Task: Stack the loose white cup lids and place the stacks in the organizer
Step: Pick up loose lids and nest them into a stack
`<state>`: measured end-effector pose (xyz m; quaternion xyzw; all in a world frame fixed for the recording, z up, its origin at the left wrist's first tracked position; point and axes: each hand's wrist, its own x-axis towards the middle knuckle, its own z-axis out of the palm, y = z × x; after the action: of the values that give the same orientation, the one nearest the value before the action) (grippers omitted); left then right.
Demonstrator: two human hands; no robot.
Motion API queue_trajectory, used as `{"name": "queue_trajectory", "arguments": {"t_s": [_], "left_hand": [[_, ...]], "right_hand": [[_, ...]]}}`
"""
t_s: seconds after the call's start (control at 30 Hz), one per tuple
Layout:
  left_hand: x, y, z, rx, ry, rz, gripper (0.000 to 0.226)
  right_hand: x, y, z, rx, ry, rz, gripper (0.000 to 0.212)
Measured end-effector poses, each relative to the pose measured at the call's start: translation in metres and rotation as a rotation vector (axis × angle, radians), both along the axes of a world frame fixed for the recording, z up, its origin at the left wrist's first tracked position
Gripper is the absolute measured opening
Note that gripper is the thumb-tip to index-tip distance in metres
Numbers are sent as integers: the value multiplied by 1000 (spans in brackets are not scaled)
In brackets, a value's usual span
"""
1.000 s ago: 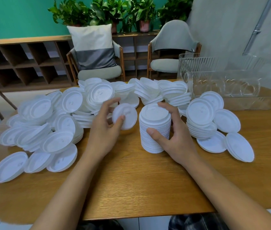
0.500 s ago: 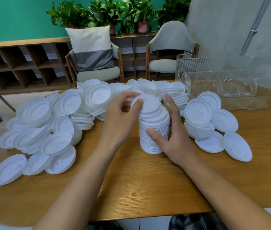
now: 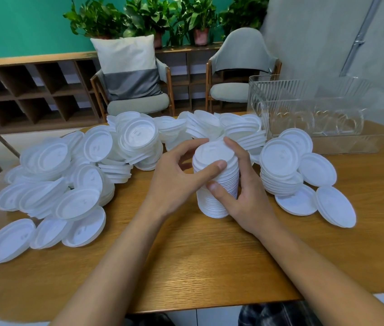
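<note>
Wood-grain table (image 3: 209,267) fills the near part of the view, with both forearms reaching in across it. At its middle a tall stack (image 3: 213,205) of white lids stands upright on the tabletop, and both hands hold it. The left hand (image 3: 174,182) curls round the top from the left, with the thumb on the near rim of the uppermost lid and the fingertips at the far rim. The right hand (image 3: 245,196) wraps the right side lower down. Its thumb is pressed against the near face of the stack, and its index finger reaches up to the far edge of the top.

To the left the loose lids (image 3: 73,203) lie in a wide, untidy heap (some flat, many tilted and overlapping) that runs round behind the hands. Just right of the right hand sits a short stack (image 3: 280,165), with single lids (image 3: 335,205) flat on the table beside it.

Farther right, toward the table's far edge, stands the clear plastic organizer (image 3: 315,114). Beyond the table are two chairs (image 3: 242,57) — the left one carrying a white and grey cushion (image 3: 130,67) — then a wooden shelf (image 3: 22,90) and potted plants (image 3: 144,15) against a green wall.
</note>
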<state>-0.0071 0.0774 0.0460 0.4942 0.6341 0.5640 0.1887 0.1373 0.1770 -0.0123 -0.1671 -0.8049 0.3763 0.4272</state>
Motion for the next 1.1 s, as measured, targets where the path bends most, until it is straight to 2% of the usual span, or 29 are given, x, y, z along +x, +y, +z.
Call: {"name": "queue_trajectory", "arguments": {"t_s": [0.27, 0.57, 0.87, 1.1], "left_hand": [[4, -3, -5, 23, -38, -7, 53], [5, 7, -3, -37, 57, -16, 53], [12, 16, -4, -108, 0, -53, 54], [15, 15, -10, -32, -171, -109, 47]], "right_hand": [[1, 0, 0, -3, -8, 6, 82], [3, 0, 2, -22, 15, 62, 74], [5, 0, 1, -31, -6, 43, 76], [5, 0, 1, -31, -34, 45, 80]]}}
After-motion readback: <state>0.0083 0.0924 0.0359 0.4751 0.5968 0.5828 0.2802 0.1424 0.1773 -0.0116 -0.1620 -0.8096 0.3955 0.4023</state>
